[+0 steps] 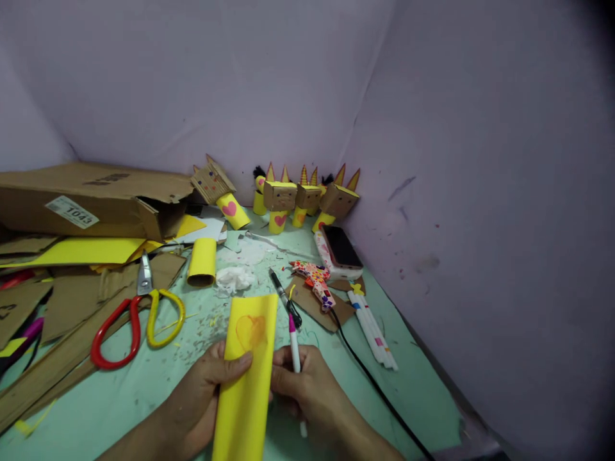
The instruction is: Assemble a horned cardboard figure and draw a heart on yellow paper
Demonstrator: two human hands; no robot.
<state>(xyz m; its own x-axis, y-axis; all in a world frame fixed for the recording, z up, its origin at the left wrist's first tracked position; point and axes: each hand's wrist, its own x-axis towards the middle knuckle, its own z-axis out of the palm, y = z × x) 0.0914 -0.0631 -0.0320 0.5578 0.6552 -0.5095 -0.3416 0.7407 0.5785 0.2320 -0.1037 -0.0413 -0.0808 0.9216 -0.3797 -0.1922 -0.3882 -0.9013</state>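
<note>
My left hand (204, 387) is closed on a folded yellow paper strip (245, 400), its thumb lying across the front. An orange heart (251, 331), partly filled in, shows on the strip's upper part. Between the fingers of my right hand (314, 387) stands a white marker (295, 349) with a magenta upper end. That hand's fingertips are close to the strip's right edge; whether they touch it is hidden. Just beyond lies a black pen (278, 286). A yellow paper tube (202, 261) stands past the strip, beside a crumpled white tissue (234, 279).
Red-and-yellow-handled scissors (139, 317) lie left among cardboard scraps (72, 298), before a cardboard box (115, 211). Right are a patterned glue gun (314, 282) with its cord, white markers (372, 330) and a phone (342, 246). Several cardboard-headed figures (280, 197) stand by the back wall.
</note>
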